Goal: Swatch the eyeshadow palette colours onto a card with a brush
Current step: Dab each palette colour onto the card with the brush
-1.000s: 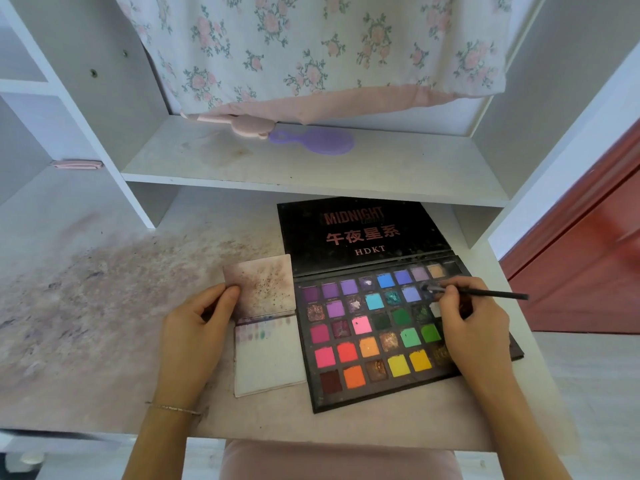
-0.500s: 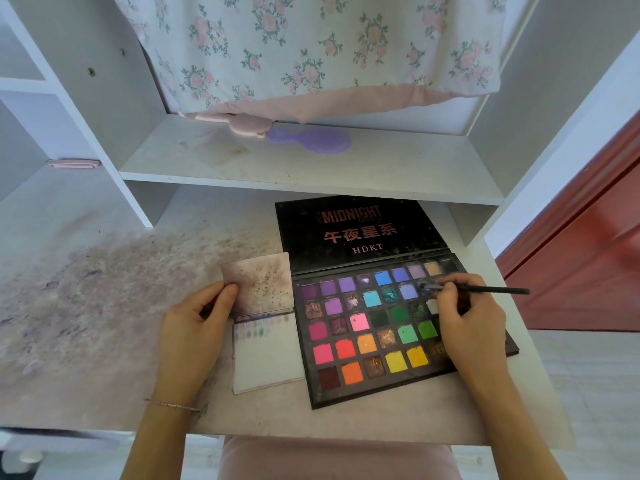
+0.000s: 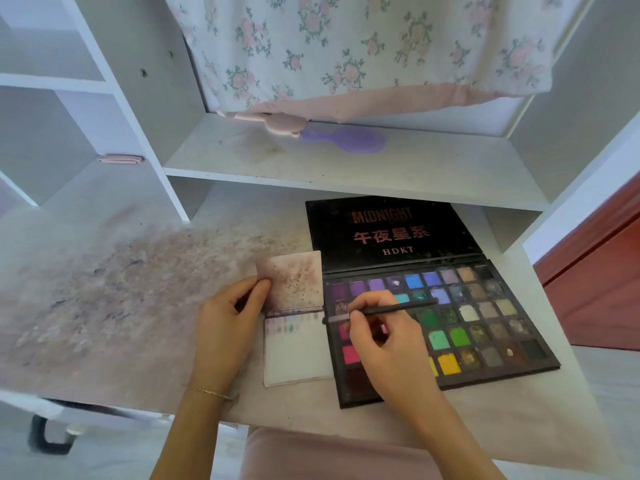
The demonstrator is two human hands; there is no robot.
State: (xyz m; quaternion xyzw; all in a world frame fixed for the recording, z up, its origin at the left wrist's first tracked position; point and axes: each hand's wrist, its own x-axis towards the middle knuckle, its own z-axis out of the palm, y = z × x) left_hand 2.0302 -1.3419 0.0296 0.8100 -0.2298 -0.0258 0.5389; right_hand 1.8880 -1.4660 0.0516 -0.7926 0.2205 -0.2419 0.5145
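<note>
An open black eyeshadow palette with several coloured pans lies on the desk, its lid folded back. To its left lies a white folded card with a row of faint swatches near its fold and a stained upper flap. My right hand pinches a thin black brush over the palette's left side, the tip pointing left at the card's right edge. My left hand holds the card's left edge, thumb on the upper flap.
The desk top is stained with purple powder on the left. A shelf above holds a purple hairbrush and a pink item; floral cloth hangs behind. A red door stands at the right.
My right hand has carried the brush leftward from the palette's upper right pans to the card's right edge. My left hand stays on the card.
</note>
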